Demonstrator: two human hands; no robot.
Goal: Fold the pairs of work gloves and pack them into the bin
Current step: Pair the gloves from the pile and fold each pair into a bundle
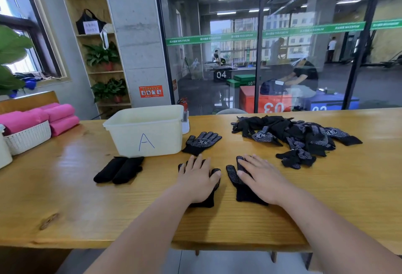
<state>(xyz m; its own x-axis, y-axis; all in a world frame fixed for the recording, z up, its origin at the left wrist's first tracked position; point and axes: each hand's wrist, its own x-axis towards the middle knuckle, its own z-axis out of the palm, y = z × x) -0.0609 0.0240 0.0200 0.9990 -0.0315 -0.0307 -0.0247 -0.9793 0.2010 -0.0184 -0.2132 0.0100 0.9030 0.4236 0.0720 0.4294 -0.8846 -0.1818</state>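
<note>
The left hand (199, 178) and right hand (258, 178), grips flat and holding nothing, each press a black dotted knit work glove (236, 179) onto the wooden counter (87, 197) before the white plastic bin (152, 130). Smoothing both, then stacking them cuff-to-cuff, should fold neatest.

L hand (199, 181) & R hand (261, 178) both bare, fingers plain. L forearm (150, 230) & R forearm (326, 219) bare too, as far as view reaches; anything worn higher up can't be seen.

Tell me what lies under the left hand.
A black dotted work glove lies flat under the left hand; only its fingertips and cuff show, and its palm is covered.
</note>
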